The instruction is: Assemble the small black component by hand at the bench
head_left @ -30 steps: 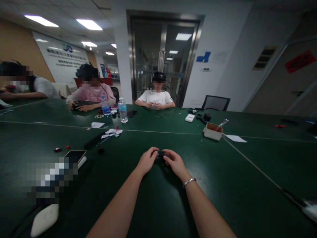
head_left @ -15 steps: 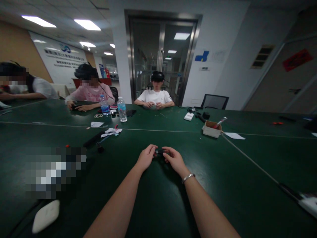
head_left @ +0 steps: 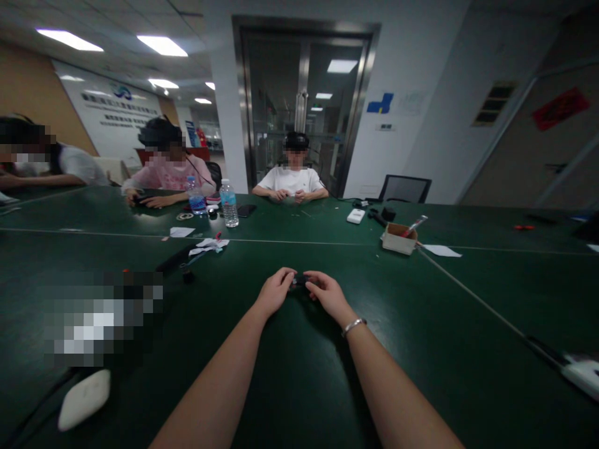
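Both my hands meet over the green table, with a small dark object between their fingertips. My left hand pinches the object's left end, where a small light-coloured part shows. Closed round its right end are the thumb and fingers of my right hand, which has a silver bracelet at the wrist. The object is too small and dark to identify.
Two water bottles stand beyond, left of centre. A small open box holds a pen-like item on the right. At the near left lies a white rounded device. Three people sit across the table, one opposite.
The whole view has shifted slightly, so things appear a little higher. Both hands still hold the dark object, with only a slight shift of the fingers.
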A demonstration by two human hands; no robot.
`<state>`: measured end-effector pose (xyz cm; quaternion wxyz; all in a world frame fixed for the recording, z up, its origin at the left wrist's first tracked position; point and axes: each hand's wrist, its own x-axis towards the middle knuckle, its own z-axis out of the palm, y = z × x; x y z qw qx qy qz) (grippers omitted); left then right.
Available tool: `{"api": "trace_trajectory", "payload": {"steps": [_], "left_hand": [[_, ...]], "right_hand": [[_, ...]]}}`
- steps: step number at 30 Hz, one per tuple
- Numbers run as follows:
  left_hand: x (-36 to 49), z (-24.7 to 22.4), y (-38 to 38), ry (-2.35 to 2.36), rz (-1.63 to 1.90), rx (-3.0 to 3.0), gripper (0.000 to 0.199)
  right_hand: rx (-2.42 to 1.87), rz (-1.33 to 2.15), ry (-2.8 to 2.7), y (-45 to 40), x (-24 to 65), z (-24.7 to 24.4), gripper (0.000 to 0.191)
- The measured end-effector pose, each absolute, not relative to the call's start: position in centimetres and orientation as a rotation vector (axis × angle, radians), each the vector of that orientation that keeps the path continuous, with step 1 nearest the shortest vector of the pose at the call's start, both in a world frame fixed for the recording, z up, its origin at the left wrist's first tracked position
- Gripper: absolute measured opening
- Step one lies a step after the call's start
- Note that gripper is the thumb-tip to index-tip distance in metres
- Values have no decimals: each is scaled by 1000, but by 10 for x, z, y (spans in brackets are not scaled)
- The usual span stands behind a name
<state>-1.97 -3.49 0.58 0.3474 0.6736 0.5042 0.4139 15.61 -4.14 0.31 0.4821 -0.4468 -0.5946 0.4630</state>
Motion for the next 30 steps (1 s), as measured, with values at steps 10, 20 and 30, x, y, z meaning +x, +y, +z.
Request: {"api": "trace_trajectory", "payload": {"steps": [10, 20, 30], "left_hand": [[-20, 5, -35, 1316, 1027, 1778, 32], [-20, 12, -40, 1266, 1032, 1810, 28], [-19, 4, -34, 1212, 1110, 1837, 24]], "right_hand": [[-1082, 1124, -1448, -39, 155, 2, 33], [-1090, 1134, -1455, -39, 155, 3, 32], [-1140, 1163, -1413, -37, 156, 4, 27]]}}
